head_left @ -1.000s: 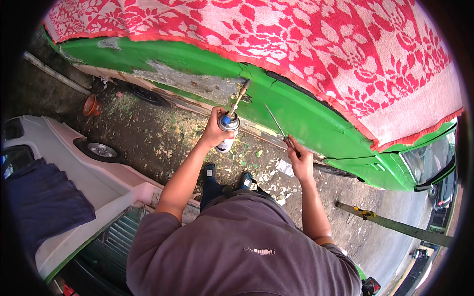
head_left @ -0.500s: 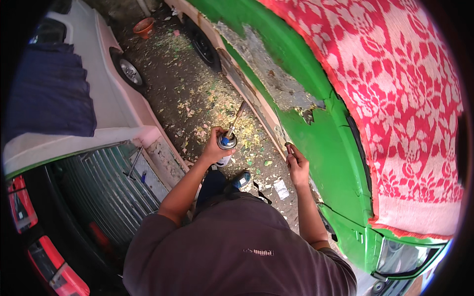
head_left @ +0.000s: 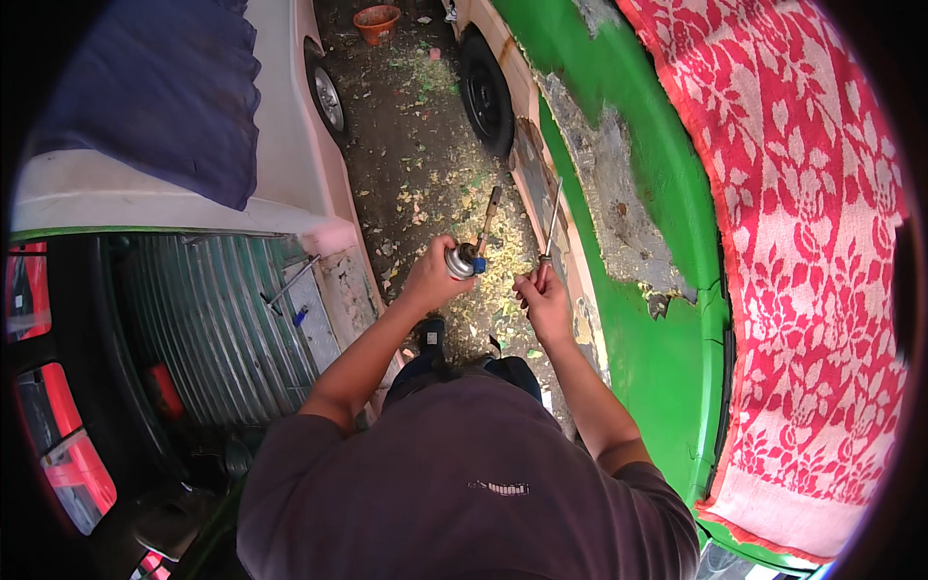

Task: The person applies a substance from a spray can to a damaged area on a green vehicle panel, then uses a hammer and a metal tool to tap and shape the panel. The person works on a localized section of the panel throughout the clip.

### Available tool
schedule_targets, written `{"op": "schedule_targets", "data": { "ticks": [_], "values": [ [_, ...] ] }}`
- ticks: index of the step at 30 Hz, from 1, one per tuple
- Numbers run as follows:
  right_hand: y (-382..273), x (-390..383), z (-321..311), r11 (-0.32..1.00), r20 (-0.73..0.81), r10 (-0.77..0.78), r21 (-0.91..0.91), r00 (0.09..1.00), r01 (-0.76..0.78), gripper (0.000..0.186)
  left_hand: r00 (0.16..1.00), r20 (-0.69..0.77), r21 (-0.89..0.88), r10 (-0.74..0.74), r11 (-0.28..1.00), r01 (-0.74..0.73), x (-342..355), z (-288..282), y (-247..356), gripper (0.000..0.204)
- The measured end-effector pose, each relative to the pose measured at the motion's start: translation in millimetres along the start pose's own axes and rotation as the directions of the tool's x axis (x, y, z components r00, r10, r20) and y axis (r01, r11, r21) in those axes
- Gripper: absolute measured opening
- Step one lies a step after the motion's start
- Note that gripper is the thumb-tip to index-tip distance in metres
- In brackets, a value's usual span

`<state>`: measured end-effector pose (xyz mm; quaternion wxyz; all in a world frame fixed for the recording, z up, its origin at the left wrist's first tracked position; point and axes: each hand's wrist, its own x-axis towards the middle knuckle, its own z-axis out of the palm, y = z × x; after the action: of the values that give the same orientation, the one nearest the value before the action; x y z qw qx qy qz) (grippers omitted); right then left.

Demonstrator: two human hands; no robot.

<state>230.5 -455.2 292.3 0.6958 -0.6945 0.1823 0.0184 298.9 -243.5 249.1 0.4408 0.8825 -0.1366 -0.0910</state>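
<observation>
Wrapping its fingers around the can of a torch [head_left: 462, 264], the left hand [head_left: 431, 278] holds it above the flake-strewn ground [head_left: 387, 164], nozzle pointing away from the body. The right hand [head_left: 547, 307] clasps a screwdriver [head_left: 546, 259] by its handle, blade forward, near the green car [head_left: 643, 358]. Both tools are apart. A bare patch [head_left: 619, 193] marks the car's side; a red-and-white towel [head_left: 793, 290] drapes over it.

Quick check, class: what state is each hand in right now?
Left hand: closed, holding a gas torch.
Right hand: closed, holding a screwdriver-like tool.
</observation>
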Motion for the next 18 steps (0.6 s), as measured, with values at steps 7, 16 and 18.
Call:
{"op": "schedule_targets", "data": {
  "ticks": [7, 16, 18],
  "values": [
    [-6, 22, 4, 0.988, 0.051, -0.019, 0.152, 0.999, 0.011, 0.027, 0.996, -0.008, 0.219, 0.092, 0.972, -0.088, 11, -2, 26, 0.066],
    [3, 31, -47, 0.997, 0.155, -0.009, 0.077, 0.988, -0.003, 0.029, 0.991, -0.12, 0.314, 0.065, 0.949, -0.024, -3, 46, 75, 0.059],
    [6, 31, -60, 0.995, 0.182, 0.025, 0.087, 0.983, -0.041, 0.028, 0.989, -0.139, 0.328, 0.05, 0.945, -0.001, -8, 58, 84, 0.059]
  ]
}}
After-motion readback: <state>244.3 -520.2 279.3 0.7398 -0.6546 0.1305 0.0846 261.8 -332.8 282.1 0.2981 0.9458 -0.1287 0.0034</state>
